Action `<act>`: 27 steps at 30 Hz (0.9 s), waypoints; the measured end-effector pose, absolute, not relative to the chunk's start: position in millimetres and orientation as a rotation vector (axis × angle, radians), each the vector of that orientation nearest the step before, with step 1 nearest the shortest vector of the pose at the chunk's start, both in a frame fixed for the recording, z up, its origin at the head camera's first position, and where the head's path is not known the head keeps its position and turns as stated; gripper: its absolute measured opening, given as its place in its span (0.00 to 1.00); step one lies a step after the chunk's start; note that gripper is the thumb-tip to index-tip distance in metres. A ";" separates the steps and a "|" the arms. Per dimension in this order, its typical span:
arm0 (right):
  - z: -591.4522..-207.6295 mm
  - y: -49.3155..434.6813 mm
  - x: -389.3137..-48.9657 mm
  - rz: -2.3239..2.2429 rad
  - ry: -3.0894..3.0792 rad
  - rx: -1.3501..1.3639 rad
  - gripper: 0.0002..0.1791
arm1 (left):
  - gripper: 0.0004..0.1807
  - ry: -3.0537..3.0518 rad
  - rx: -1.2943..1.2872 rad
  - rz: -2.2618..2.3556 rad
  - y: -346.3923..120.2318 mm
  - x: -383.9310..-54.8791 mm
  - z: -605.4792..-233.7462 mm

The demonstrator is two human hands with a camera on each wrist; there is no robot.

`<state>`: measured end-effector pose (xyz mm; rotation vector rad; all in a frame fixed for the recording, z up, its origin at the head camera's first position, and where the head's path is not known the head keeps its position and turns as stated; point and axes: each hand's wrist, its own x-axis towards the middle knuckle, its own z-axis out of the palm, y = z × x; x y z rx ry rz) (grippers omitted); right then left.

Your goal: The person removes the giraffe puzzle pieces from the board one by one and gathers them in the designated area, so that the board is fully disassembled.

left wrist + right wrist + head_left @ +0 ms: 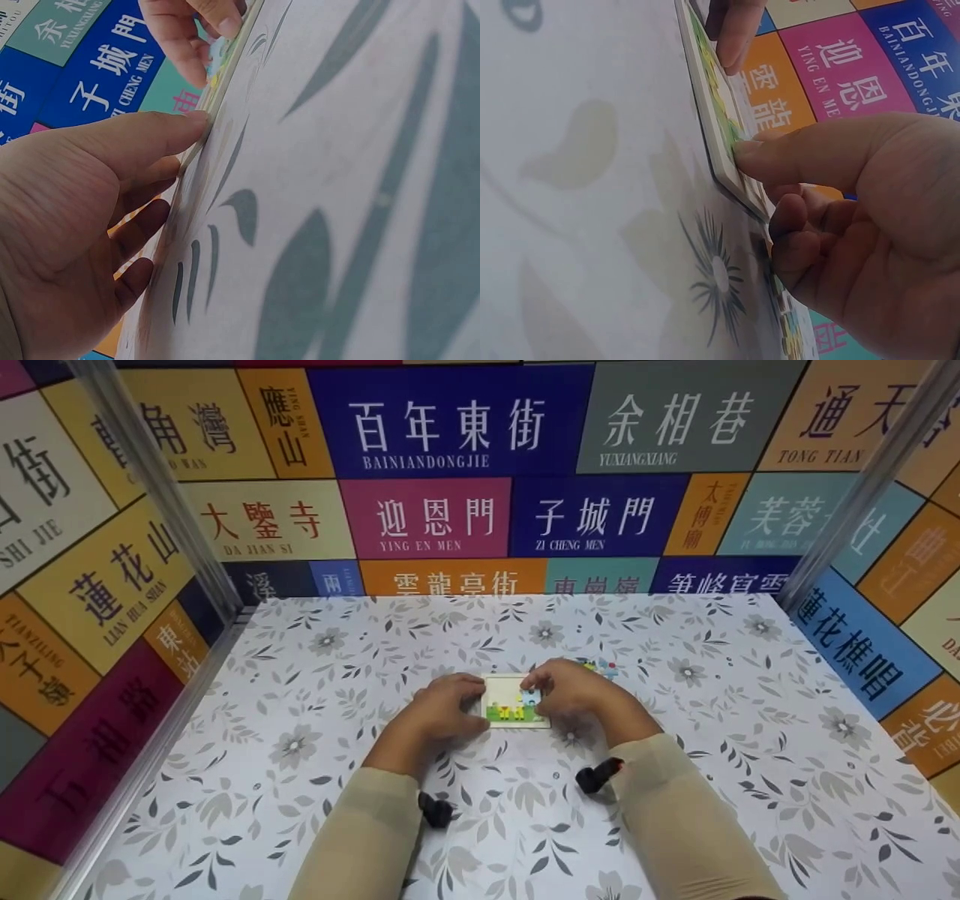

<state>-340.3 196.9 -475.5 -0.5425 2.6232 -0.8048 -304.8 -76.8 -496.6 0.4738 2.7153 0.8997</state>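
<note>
A small jigsaw puzzle board (504,688) with a pale raised frame lies on the table. Green and yellow pieces (505,712) fill its near side, while bare cream backing shows behind them. My left hand (448,706) grips the board's left side, thumb at the near corner and a finger at the far one. At the right side my right hand (574,690) pinches a light blue puzzle piece (529,697) over the board. In the right wrist view, the right thumb (757,157) presses close to the frame's near right corner; the fingers behind it are bent.
Loose colourful puzzle pieces (602,667) lie behind my right hand, partly hidden by it. A floral cloth (300,746) covers the table. Panels with printed street names (450,424) enclose the back and sides. Black wrist cameras (596,776) stick out from both sleeves.
</note>
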 end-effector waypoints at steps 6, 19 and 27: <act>-471.0 200.3 -340.6 -0.863 2.600 -0.425 0.23 | 0.37 2.706 0.465 0.906 -76.1 -304.0 -496.1; -459.2 220.8 -345.1 -1.010 2.603 -0.333 0.26 | 0.37 2.703 0.441 0.930 -76.6 -302.8 -494.8; -461.4 256.9 -345.0 -1.137 2.587 -0.336 0.29 | 0.37 2.721 0.422 0.935 -75.9 -302.7 -498.5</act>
